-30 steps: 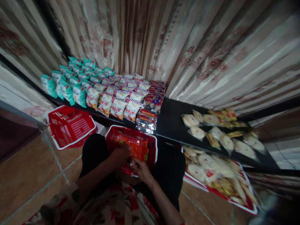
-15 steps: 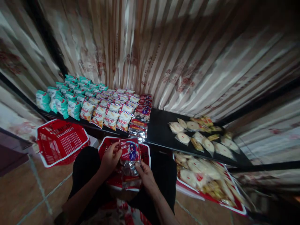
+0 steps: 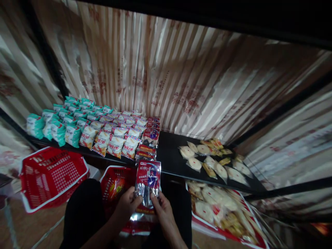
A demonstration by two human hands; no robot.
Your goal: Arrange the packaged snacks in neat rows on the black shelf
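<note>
Between my two hands is a red and silver snack packet (image 3: 148,174) with white lettering, held upright in front of the shelf. My left hand (image 3: 127,204) grips its lower left side, thumb on the front. On the lower right side, my right hand (image 3: 162,207) pinches it the same way. Below it another silver packet edge shows; whether my hands also hold that one is unclear. Just behind, a row of similar red packets (image 3: 151,134) lies on the black shelf (image 3: 168,155). A red basket (image 3: 103,180) with a bright packet inside sits between my knees.
White-orange chip bags (image 3: 115,145) and teal bags (image 3: 58,131) stand in rows at the shelf's left. Flat white packages (image 3: 194,164) lie on its right. An empty-looking red basket (image 3: 52,176) is at left; a filled basket (image 3: 218,226) is at right. A dark bar crosses above.
My left hand has moved from the packet's upper left down to its lower side. The packet now stands straighter and nearer the shelf edge. The view has shifted.
</note>
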